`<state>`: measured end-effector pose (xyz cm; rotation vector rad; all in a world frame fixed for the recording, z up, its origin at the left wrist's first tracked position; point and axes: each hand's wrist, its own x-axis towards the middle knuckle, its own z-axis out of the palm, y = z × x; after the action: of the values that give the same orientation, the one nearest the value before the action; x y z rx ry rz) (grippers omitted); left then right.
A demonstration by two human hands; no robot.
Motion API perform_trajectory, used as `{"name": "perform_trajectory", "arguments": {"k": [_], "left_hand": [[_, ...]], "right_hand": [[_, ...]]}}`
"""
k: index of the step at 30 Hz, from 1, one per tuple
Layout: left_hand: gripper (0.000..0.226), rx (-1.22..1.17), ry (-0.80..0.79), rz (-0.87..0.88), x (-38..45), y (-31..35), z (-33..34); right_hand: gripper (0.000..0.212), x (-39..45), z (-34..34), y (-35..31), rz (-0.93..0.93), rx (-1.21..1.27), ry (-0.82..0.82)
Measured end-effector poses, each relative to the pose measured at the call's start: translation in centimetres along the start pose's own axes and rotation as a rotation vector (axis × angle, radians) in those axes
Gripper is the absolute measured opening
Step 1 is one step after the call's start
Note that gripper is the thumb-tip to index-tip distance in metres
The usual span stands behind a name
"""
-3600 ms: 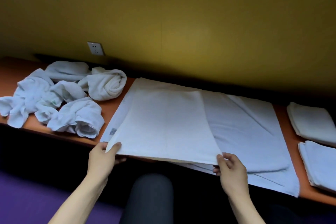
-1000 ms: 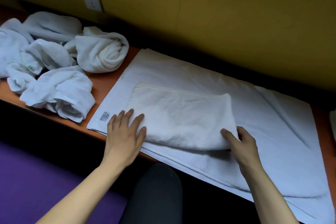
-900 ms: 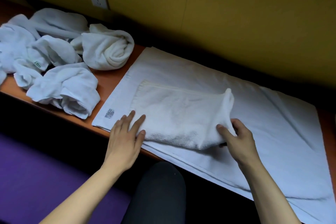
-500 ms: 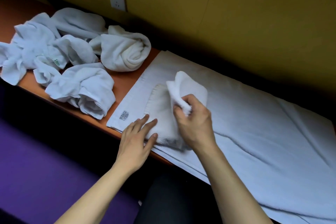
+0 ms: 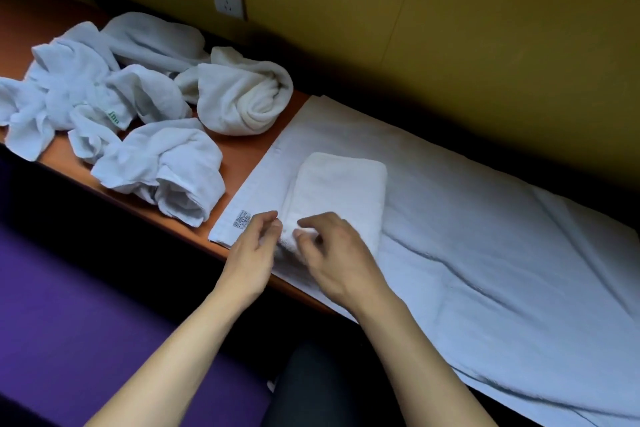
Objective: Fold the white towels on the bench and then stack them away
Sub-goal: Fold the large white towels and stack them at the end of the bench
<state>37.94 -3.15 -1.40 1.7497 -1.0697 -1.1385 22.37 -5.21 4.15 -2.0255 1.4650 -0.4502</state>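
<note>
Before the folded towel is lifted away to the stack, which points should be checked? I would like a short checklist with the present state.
1. Folded towel compact, edges aligned: ok.
2. Left hand grips its near corner: cannot tell.
3. Right hand pinches its near edge: ok.
4. Large spread towel beneath lies flat: not ok, creased.
5. Unfolded towels apart from it: ok.
6. Stack location in view: not ok.

Bare forearms — dark trouser leg (image 5: 311, 388)
</note>
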Motion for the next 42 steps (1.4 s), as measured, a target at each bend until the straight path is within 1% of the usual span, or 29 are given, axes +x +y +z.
{"name": "perform_trajectory", "arguments": {"k": [2, 3, 4, 5, 6, 7, 8, 12, 14, 16, 17, 19, 20, 22, 24, 26, 27, 29, 31, 32, 33, 34, 36, 37, 38, 39, 40, 42], "left_hand": [[0.039, 0.159, 0.025, -0.030, 0.5, 1.1, 0.4], [0.043, 0.197, 0.024, -0.061, 0.8, 1.7, 0.7], [0.049, 0.221, 0.015, -0.100, 1.0, 2.3, 0.9], [0.057, 0.240, 0.003, -0.142, 1.2, 2.7, 1.1], [0.067, 0.256, -0.005, -0.171, 1.4, 3.1, 1.2], [0.077, 0.257, -0.006, -0.197, 1.6, 3.3, 1.3], [0.082, 0.250, -0.002, -0.210, 1.7, 3.5, 1.4], [0.075, 0.138, 0.034, -0.259, 2.1, 4.1, 1.5], [0.076, 0.078, 0.037, -0.304, 2.1, 4.3, 1.3], [0.079, -0.015, -0.009, -0.350, 2.2, 4.1, 1.3], [0.069, -0.059, -0.027, -0.362, 2.2, 4.0, 1.5], [0.036, -0.108, -0.029, -0.333, 1.4, 4.1, 1.8], [0.028, -0.110, -0.014, -0.306, 1.1, 4.1, 2.1], [0.030, -0.121, -0.029, -0.263, 0.4, 4.4, 2.6], [0.039, -0.138, -0.108, -0.230, -0.2, 4.9, 3.5], [0.049, -0.083, -0.179, -0.174, -0.2, 5.3, 4.5], [0.050, -0.052, -0.180, -0.139, -0.1, 5.7, 5.1], [0.042, -0.059, -0.101, -0.080, 0.6, 6.4, 6.1], [0.037, -0.123, 0.000, -0.069, 1.7, 6.6, 6.6], [0.038, -0.131, 0.047, -0.074, 2.2, 6.6, 6.7], [0.042, -0.123, 0.085, -0.083, 2.6, 6.6, 6.8], [0.048, -0.111, 0.109, -0.098, 2.9, 6.5, 6.8], [0.061, -0.064, 0.113, -0.122, 2.9, 6.3, 6.6], [0.065, -0.026, 0.108, -0.117, 2.4, 6.1, 6.4], [0.069, 0.023, 0.102, -0.112, 1.8, 6.0, 6.2], [0.073, 0.073, 0.099, -0.119, 1.1, 5.5, 6.0], [0.077, 0.108, 0.090, -0.133, 0.2, 4.9, 5.7], [0.089, 0.070, 0.053, -0.187, -2.0, 3.9, 5.4]], "right_hand": [[0.028, -0.3, -0.8, 1.5, 0.046, 0.056, 0.285], [0.026, -0.6, -1.1, 2.6, 0.116, 0.067, 0.398], [0.025, -0.8, -1.4, 3.7, 0.215, 0.078, 0.459], [0.026, -1.2, -1.7, 4.7, 0.329, 0.095, 0.461], [0.029, -1.4, -2.0, 5.6, 0.437, 0.134, 0.418], [0.030, -1.7, -2.1, 6.1, 0.517, 0.201, 0.360], [0.031, -1.8, -2.2, 6.6, 0.559, 0.295, 0.311], [0.034, -1.2, -2.1, 6.5, 0.616, 0.632, 0.214], [0.043, -0.5, -2.2, 6.7, 0.666, 0.748, 0.169], [0.053, 0.1, -2.6, 7.1, 0.708, 0.876, 0.126], [0.050, 0.3, -2.9, 7.2, 0.715, 0.931, 0.101], [0.035, 0.1, -3.7, 7.2, 0.696, 0.972, 0.060], [0.031, -0.3, -4.0, 7.3, 0.687, 0.971, 0.060], [0.027, -1.4, -4.6, 7.8, 0.671, 0.971, 0.091], [0.023, -3.1, -5.2, 8.4, 0.676, 1.007, 0.146], [0.016, -5.2, -5.8, 9.2, 0.689, 1.069, 0.183], [0.012, -6.3, -5.8, 9.7, 0.701, 1.097, 0.193], [0.010, -8.3, -5.7, 10.0, 0.743, 1.143, 0.154], [0.011, -9.7, -5.2, 10.1, 0.789, 1.076, 0.047], [0.012, -10.2, -5.1, 10.1, 0.799, 1.029, 0.011], [0.012, -10.4, -5.1, 10.3, 0.800, 0.978, 0.024], [0.012, -10.3, -5.1, 10.7, 0.793, 0.927, 0.099], [0.016, -9.7, -5.8, 11.8, 0.746, 0.742, 0.370], [0.015, -9.3, -6.4, 12.2, 0.716, 0.633, 0.494], [0.010, -8.8, -7.1, 12.5, 0.686, 0.553, 0.578], [0.008, -8.3, -7.8, 12.6, 0.670, 0.490, 0.604], [0.014, -7.7, -8.3, 12.8, 0.669, 0.429, 0.588], [0.034, -6.4, -8.7, 13.6, 0.689, 0.358, 0.451]]}}
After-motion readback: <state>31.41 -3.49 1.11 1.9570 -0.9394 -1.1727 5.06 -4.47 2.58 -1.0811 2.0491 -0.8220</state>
